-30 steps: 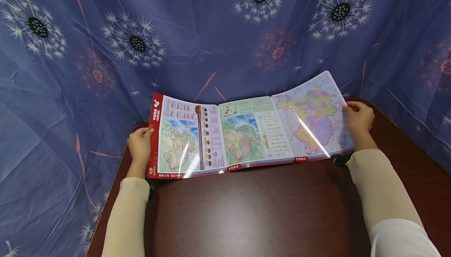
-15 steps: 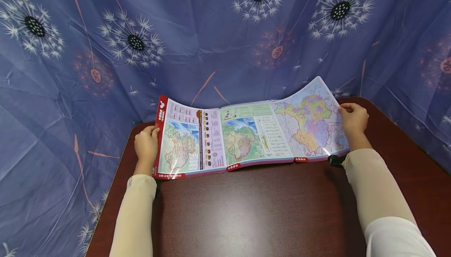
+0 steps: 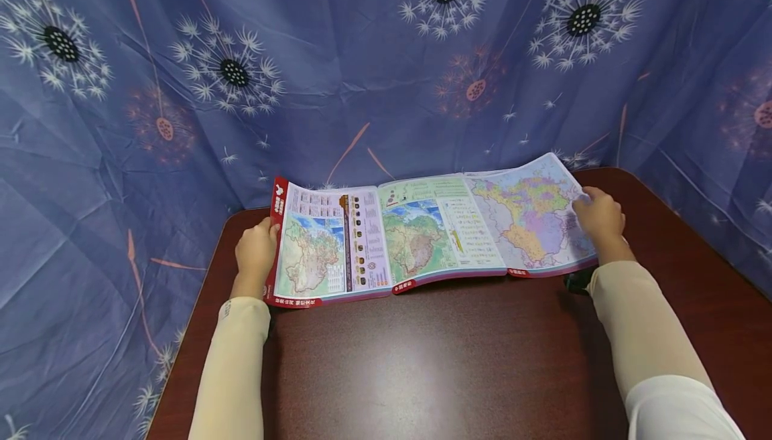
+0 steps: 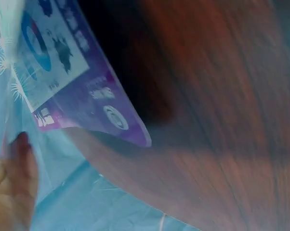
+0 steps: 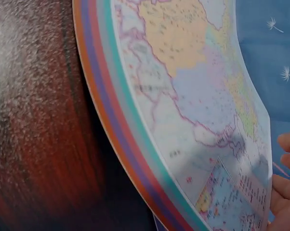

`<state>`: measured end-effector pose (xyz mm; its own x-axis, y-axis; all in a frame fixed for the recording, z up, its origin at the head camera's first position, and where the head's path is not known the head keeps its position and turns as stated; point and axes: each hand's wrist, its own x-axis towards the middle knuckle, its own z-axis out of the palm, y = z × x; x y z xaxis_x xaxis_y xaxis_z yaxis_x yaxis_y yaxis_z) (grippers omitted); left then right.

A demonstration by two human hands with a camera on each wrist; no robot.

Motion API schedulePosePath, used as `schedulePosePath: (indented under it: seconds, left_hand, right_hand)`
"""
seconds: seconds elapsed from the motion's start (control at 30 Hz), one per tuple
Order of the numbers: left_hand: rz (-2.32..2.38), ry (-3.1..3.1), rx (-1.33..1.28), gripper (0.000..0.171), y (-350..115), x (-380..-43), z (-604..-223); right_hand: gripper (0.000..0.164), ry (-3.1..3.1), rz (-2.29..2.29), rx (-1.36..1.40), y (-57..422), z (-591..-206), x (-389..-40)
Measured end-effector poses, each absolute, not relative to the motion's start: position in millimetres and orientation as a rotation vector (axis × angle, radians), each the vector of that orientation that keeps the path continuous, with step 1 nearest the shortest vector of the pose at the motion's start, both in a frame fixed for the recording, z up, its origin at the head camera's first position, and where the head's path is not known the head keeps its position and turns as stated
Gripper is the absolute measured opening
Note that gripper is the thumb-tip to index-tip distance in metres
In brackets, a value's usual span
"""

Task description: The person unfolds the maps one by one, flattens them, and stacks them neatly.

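Note:
A long fold-out map (image 3: pixel 422 236) with three glossy panels lies stretched across the dark wooden table, its two ends curving upward. My left hand (image 3: pixel 256 250) pinches the red left border; in the left wrist view that hand (image 4: pixel 12 187) is blurred, beside the underside of the map (image 4: pixel 104 94). On the opposite side, my right hand (image 3: pixel 599 215) holds the right edge of the coloured-region panel. The right wrist view has the fingers (image 5: pixel 284 192) right at the edge of the map (image 5: pixel 188 91), whose layered lower border is striped.
The brown table (image 3: pixel 398 359) extends toward the front, with a bright reflection on it. A blue curtain (image 3: pixel 362 78) with dandelion prints hangs directly behind the far table edge and down the left side.
Both raised ends of the map have come down and it lies flatter. My left hand has shifted inward to the right, and my right hand has moved slightly inward and lower.

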<state>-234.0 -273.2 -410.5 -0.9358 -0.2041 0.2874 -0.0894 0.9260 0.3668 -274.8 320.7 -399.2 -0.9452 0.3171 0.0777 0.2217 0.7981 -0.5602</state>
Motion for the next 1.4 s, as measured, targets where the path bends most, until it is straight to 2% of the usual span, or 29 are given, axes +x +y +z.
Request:
schedulePosePath:
  seconds: [0.23,0.33,0.5,0.87,1.07,1.2,1.4]
  left_hand:
    - [-0.506,-3.112,0.370,0.063,-279.2,-232.6,-414.7]
    - [-0.509,-3.176,0.382,0.070,-281.9,-231.0,-419.6]
    - [-0.529,-3.162,0.249,0.071,-284.8,-225.4,-426.5]
    - [-0.551,-3.129,-0.369,0.078,-275.3,-197.4,-434.7]
    - [-0.481,-3.110,-0.626,0.085,-268.4,-179.6,-442.1]
    - [-0.395,-3.089,-0.713,0.080,-265.2,-171.8,-442.6]
    - [-0.383,-3.126,-0.706,0.074,-262.6,-168.6,-441.8]
  right_hand:
    - [0.052,-2.873,0.784,-0.353,326.7,-406.9,-274.3]
    - [0.052,-2.864,0.782,-0.304,327.2,-410.4,-274.7]
    - [0.053,-2.851,0.814,-0.158,320.3,-412.4,-274.4]
    - [0.066,-2.916,0.818,0.408,291.7,-419.5,-257.6]
    - [0.088,-3.061,0.800,0.697,287.5,-436.9,-244.0]
    - [0.097,-3.127,0.892,0.763,286.3,-443.8,-236.3]
    - [0.092,-3.156,0.822,0.787,283.1,-445.3,-231.2]
